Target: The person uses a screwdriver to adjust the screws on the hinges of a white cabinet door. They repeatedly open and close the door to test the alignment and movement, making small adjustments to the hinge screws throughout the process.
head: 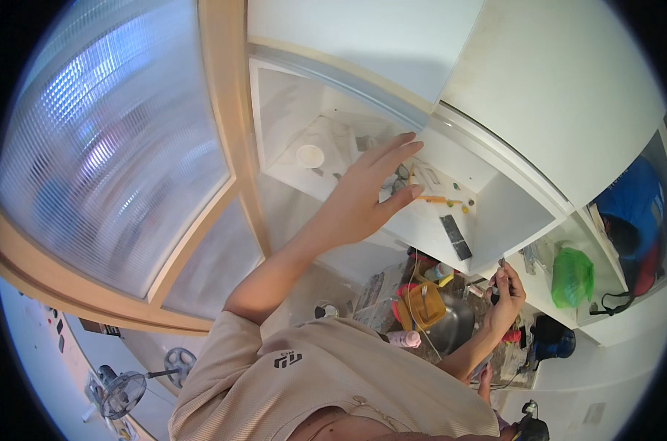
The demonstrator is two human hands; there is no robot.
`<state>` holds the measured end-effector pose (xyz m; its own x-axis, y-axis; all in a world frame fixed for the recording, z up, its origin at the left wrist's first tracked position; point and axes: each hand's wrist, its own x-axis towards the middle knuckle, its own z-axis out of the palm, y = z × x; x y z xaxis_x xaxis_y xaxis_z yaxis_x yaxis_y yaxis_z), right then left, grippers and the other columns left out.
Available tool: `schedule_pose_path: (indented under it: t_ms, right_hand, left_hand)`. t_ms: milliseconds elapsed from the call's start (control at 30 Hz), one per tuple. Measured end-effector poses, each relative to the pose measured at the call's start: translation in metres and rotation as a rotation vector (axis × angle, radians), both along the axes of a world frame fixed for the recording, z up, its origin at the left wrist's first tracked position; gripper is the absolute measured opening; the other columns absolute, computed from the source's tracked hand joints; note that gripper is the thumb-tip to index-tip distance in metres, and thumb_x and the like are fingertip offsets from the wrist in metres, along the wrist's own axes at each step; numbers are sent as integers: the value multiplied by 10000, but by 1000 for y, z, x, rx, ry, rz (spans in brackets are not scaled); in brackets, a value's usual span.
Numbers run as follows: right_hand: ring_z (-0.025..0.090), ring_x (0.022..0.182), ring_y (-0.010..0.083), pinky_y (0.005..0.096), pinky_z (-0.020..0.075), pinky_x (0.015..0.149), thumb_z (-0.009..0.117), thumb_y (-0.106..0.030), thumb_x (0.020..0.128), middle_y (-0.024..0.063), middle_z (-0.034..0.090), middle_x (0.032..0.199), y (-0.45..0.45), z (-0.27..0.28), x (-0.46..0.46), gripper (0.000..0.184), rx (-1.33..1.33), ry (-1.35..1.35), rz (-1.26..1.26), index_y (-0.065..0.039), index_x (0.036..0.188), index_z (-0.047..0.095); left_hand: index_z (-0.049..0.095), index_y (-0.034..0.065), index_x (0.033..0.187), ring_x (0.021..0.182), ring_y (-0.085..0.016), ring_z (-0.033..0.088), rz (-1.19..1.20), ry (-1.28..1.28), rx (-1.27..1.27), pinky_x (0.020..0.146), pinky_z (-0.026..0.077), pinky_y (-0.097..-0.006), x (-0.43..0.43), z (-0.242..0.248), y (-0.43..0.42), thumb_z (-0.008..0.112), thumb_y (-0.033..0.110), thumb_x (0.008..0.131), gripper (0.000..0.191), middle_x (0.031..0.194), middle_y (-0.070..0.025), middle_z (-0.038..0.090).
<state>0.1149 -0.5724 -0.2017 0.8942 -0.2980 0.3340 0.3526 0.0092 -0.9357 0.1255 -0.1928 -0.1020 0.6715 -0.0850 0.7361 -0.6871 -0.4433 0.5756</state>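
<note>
My left hand (366, 190) is raised before an open white wall cabinet (499, 226), fingers apart and holding nothing. Whether it touches the upper door panel (361, 33) cannot be told. Lower on the right, my right hand (504, 300) grips a small tool with a dark handle and a thin metal tip, perhaps a screwdriver, near the cabinet's bottom corner. On the cabinet floor lie a black block (455, 237), a yellow pencil-like stick (430, 199), a pair of glasses (402, 173) partly behind my left hand, and a round white disc (310, 156).
A wood-framed ribbed glass panel (129, 138) stands left. Below are a steel sink (455, 322), a yellow basin (426, 306) and a pink bottle (404, 339). A green plastic bag (572, 278) sits on the right shelf. Another person (524, 427) is at lower right; a fan (123, 394) stands lower left.
</note>
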Motion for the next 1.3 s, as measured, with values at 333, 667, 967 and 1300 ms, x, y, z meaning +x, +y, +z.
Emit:
schedule_pose_path:
  t_ms: [333, 667, 967, 1300]
  right_hand:
    - [583, 721, 87, 214, 421, 530, 724, -74, 959, 22, 648, 836, 3, 4, -19, 291, -71, 59, -36, 31, 1230, 700]
    - [561, 712, 90, 233, 394, 538, 748, -94, 942, 5, 625, 814, 6, 9, -34, 294, -103, 96, -90, 32, 1204, 708]
    - [582, 733, 99, 231, 397, 542, 744, -78, 934, 13, 638, 832, -1, 2, -37, 278, -92, 93, -112, 30, 1188, 710]
    - [588, 740, 101, 226, 401, 541, 740, -80, 937, 10, 645, 843, 2, -2, -37, 277, -88, 98, -108, 26, 1191, 710]
  left_hand:
    - [449, 62, 1541, 1302, -241, 563, -275, 359, -319, 1010, 527, -360, 30, -2, -10, 680, 218, 1004, 605, 1518, -127, 516]
    - [478, -2, 1487, 1254, -230, 596, -435, 489, -628, 998, 541, -377, 61, 6, -13, 538, 487, 1065, 648, 1428, -121, 588]
    - [506, 9, 1458, 1238, -218, 605, -459, 484, -669, 988, 547, -364, 66, 6, -10, 561, 411, 1065, 565, 1380, -117, 618]
    - [657, 19, 1126, 1003, -195, 644, 140, -21, -306, 803, 538, -347, 56, 22, -10, 727, 209, 954, 266, 1088, -92, 685]
